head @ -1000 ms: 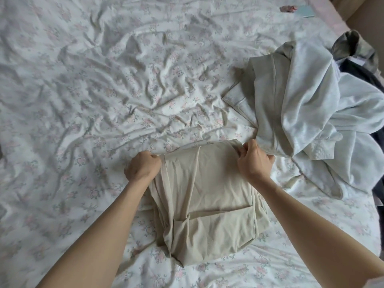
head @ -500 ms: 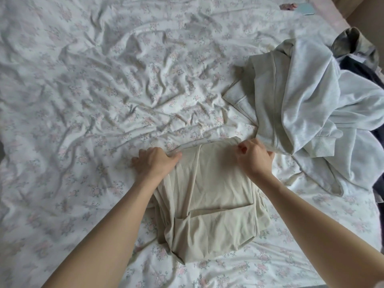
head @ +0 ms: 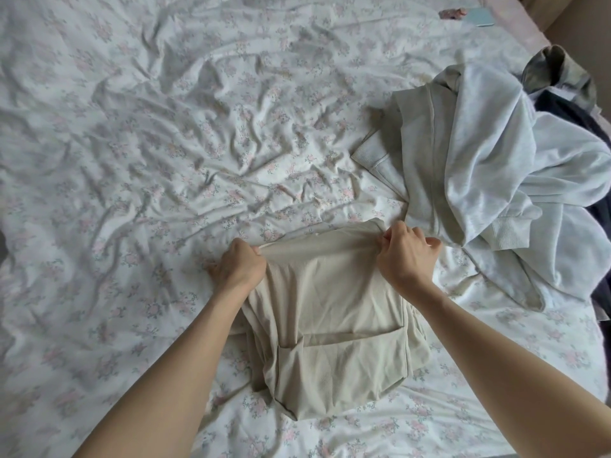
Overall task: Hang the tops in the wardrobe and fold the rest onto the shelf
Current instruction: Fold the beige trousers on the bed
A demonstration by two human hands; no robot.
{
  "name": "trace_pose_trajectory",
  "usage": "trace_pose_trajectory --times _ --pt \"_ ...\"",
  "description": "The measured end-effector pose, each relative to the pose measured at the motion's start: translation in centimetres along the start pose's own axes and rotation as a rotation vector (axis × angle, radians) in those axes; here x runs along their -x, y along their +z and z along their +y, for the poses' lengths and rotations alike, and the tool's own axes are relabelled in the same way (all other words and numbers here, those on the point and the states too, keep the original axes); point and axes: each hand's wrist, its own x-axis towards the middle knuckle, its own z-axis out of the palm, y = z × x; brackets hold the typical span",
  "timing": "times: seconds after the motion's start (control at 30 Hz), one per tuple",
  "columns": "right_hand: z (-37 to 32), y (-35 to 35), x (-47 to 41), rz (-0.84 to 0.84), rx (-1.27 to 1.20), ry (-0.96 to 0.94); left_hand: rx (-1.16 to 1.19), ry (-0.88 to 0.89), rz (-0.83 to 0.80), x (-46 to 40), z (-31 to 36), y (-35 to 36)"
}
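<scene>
Two grips hold one garment: the left hand [head: 238, 272] and the right hand [head: 405, 256] each curl round a far corner of the beige folded garment [head: 334, 322], fingers bunching the cloth. It is smooth and pale, folded into a rough rectangle with a flap across its lower part — long axis running 12 to 6, stretching back from the hands toward 6. It lies on the floral bed sheet [head: 148, 160]. At 2 o'clock sits a heap of grey clothes [head: 489, 160].

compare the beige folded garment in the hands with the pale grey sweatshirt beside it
The beige folded garment lies as a compact flat block; the pale grey sweatshirt sprawls crumpled. The left hand and right hand grip the beige one; nothing holds the grey one. Both rest on the floral bedsheet.
</scene>
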Motion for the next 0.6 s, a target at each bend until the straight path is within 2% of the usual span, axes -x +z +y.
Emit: trace_pose_trajectory --times 0.1,0.27,0.43,0.53,0.6 --pt "0.1 0.2 0.1 -0.014 -0.050 0.001 0.028 -0.033 -0.055 -0.1 0.0 -0.1" --pt "0.4 0.2 -1.2 -0.082 -0.312 0.079 0.113 -0.066 -0.162 -1.1 -0.1 -0.9" --pt "1.1 0.2 -0.2 -0.169 -0.307 0.213 0.118 -0.015 -0.245 1.7 -1.4 -1.3" --pt "2.0 0.5 2.3 -0.147 -0.341 0.257 0.034 0.041 -0.114 4.7 -2.2 -0.2" --pt "2.6 0.8 4.1 -0.117 -0.351 0.282 0.109 0.079 0.025 6.5 -2.3 0.9"
